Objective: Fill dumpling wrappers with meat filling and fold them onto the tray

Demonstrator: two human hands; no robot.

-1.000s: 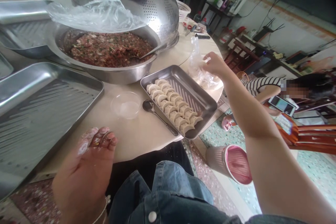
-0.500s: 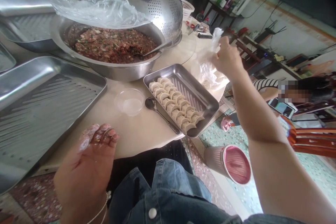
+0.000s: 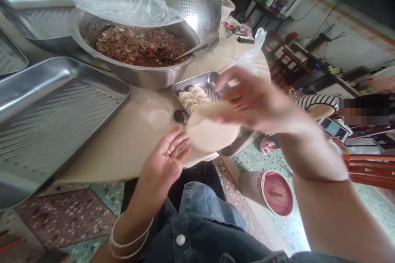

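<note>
A round, pale dumpling wrapper (image 3: 212, 133) hangs from the fingers of my right hand (image 3: 253, 100), which is blurred by motion. My left hand (image 3: 166, 156) is beside the wrapper's left edge, palm up with its fingers stretched out and nothing on it. Behind the wrapper, a small metal tray (image 3: 207, 79) holds rows of folded dumplings (image 3: 193, 96), partly covered from view. A spoon (image 3: 179, 116) shows only its bowl end. Beside it stands a clear plastic bowl (image 3: 156, 113). Past my right hand sits a clear plastic bag (image 3: 251, 53).
A large steel basin (image 3: 145, 74) of minced filling (image 3: 138, 45) has a spoon in it and plastic film (image 3: 129, 6) over its back. Behind rises a perforated steel dome (image 3: 200, 0). Metal trays (image 3: 61, 123) fill the left. A pink-lined bin (image 3: 277, 193) and a person in stripes (image 3: 317, 102) are at right.
My right hand has come back from the plastic bag with a wrapper and now holds it over the small tray. My left hand has moved right and up towards it.
</note>
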